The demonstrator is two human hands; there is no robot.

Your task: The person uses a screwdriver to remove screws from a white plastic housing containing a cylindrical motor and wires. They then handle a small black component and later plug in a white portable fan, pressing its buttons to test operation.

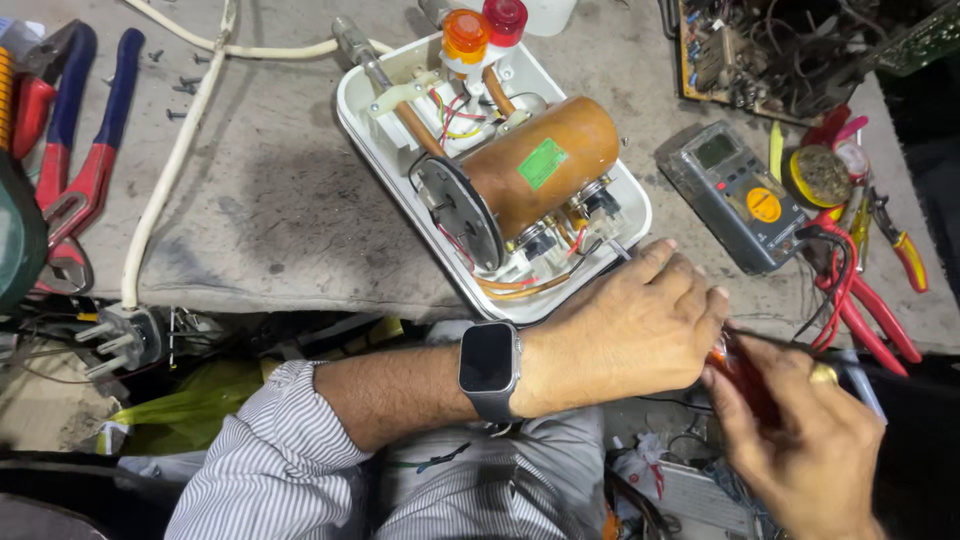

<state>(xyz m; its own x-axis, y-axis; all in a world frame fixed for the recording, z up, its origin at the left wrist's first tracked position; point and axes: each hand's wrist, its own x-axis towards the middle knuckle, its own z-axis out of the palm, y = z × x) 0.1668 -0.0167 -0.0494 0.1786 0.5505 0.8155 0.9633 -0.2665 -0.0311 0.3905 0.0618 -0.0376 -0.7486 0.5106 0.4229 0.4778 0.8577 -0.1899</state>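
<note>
My left hand (625,325) lies at the near edge of the bench, fingers curled together and the thumb stretched toward the corner of the white tray (372,150); a dark watch (489,368) sits on its wrist above a striped sleeve (270,460). My right hand (800,430) meets it just beside the fingertips, pinching a red-handled tool (735,365) whose tip I cannot see behind my left knuckles. The tray holds a copper cylinder (545,165) with a green label, lying tilted, a grey round plate at its near end and thin wires and copper pipes around it. At the tray's far end stand an orange cap (465,35) and a red cap (505,18). Right of the tray lies a grey meter (730,195), its red leads (850,290) running close to my right hand. A circuit board (770,50) sits at the far right. On the left lie red and blue pliers (75,130), with a white cable (175,160) ending in a plug (125,340).
</note>
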